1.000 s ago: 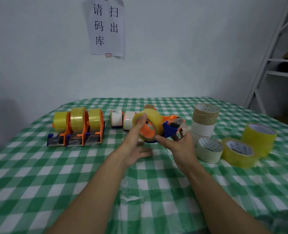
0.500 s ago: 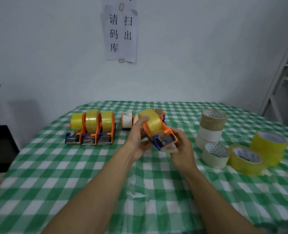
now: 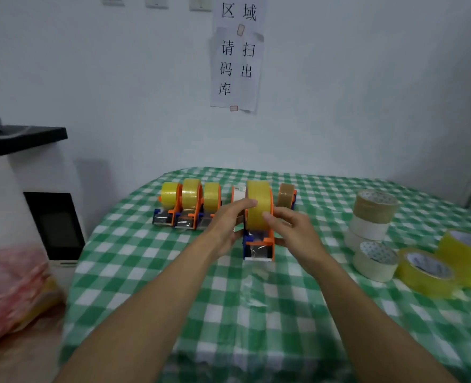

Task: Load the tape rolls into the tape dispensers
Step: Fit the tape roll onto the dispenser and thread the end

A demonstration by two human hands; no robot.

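Orange dispensers [image 3: 264,241], six; one in two hands [image 3: 226,228] [image 3: 295,230]

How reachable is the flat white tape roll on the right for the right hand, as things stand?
Probably yes: the right hand holds the loaded dispenser, but only bare tablecloth lies between it and the white tape roll.

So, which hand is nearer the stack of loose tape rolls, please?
Right. The right hand sits left of the stack; the left hand is farther left, across the yellow-tape dispenser both hold.
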